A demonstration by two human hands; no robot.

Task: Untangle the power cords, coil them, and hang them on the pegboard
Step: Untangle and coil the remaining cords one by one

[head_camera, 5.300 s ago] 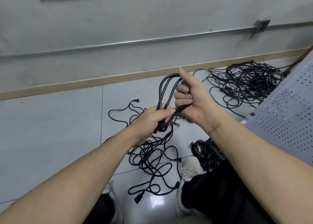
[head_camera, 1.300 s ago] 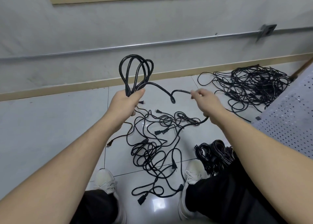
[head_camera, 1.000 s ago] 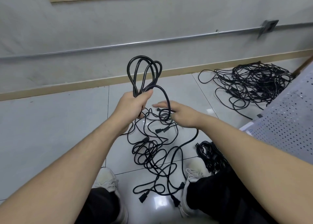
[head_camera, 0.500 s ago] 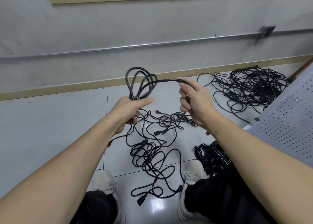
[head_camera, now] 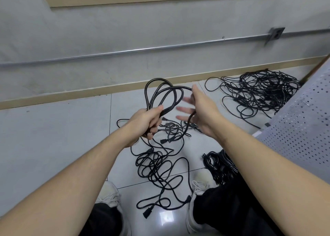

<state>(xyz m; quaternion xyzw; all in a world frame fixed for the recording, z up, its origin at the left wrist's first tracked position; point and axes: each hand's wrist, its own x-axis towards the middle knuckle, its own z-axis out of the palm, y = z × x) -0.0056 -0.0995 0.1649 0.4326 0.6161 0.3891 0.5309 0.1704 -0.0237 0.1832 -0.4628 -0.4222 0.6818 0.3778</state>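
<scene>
Black cable fills the left hand (head_camera: pixel 148 122), which is fisted around the base of a coiled power cord (head_camera: pixel 161 96) whose loops stand above the fist. The right hand (head_camera: pixel 200 113) is spread open, fingers (head_camera: pixel 184 108) extended, the cord's free run draped over it and dropping to the floor (head_camera: pixel 53 137). Three more cord groups lie there: a loose tangle (head_camera: pixel 157 166) between two pale shoes, a bigger heap (head_camera: pixel 259 91) by the wall, a bundle (head_camera: pixel 218 166) beside the perforated pegboard (head_camera: pixel 300 128). No writing is legible.
</scene>
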